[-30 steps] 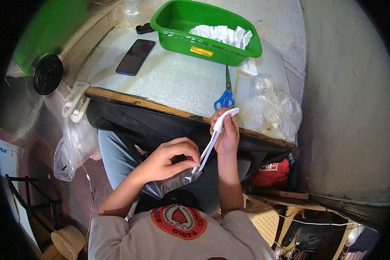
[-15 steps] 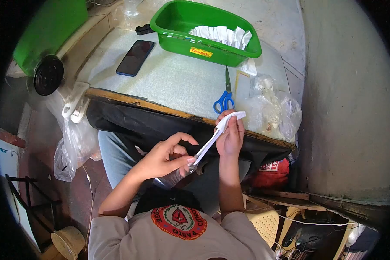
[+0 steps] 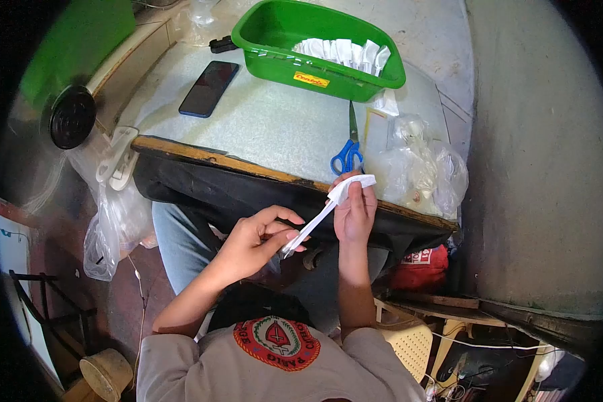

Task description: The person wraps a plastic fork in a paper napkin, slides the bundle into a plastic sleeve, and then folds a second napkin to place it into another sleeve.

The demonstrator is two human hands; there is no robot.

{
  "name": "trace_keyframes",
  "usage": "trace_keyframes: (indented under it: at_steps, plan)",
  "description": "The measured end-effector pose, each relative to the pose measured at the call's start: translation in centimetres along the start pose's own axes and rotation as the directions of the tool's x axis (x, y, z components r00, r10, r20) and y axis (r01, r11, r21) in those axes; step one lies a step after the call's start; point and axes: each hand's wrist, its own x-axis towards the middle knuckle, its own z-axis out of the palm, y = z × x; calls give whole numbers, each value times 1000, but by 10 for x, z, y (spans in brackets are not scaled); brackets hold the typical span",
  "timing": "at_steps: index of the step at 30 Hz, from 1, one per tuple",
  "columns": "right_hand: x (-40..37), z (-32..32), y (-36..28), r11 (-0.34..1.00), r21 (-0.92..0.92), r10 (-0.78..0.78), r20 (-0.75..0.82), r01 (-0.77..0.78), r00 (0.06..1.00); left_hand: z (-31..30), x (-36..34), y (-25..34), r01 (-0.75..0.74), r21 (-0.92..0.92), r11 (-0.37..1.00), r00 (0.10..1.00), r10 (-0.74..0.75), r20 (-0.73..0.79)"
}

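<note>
Pale table (image 3: 268, 127) ends just beyond the right hand (image 3: 355, 216), whose fingers grip the upper end of the white strip (image 3: 318, 221), which slants down-left to the left hand (image 3: 251, 246), fingers pinched on its lower end.

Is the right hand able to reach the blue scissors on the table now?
Probably yes. The scissors lie just beyond the right hand, with nothing between. But that hand grips the white strip, so it is not free.
</note>
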Motion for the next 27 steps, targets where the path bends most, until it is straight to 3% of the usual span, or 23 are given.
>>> trace_keyframes:
  at_steps: [2,8,14,18,20,27]
  plan:
    - [0,-2,2,1000,2,-9,-2,9,1000,2,0,2,-5,103,995,1000,5,1]
    - [-2,-2,6,1000,10,-23,-19,23,1000,10,0,2,-63,173,983,993,78,-83]
    - [-2,0,6,995,-62,-90,-125,83,988,9,1,3,-16,254,967,988,54,-142]
    - [-2,1,4,990,-58,-135,-92,130,987,4,2,-6,-40,240,970,992,67,-107]
    - [-3,1,4,991,-46,-128,-93,124,987,3,2,-9,-41,70,997,992,49,-117]
    - [-4,3,4,991,-50,-131,-86,127,988,0,2,-10,-61,17,998,995,62,-84]
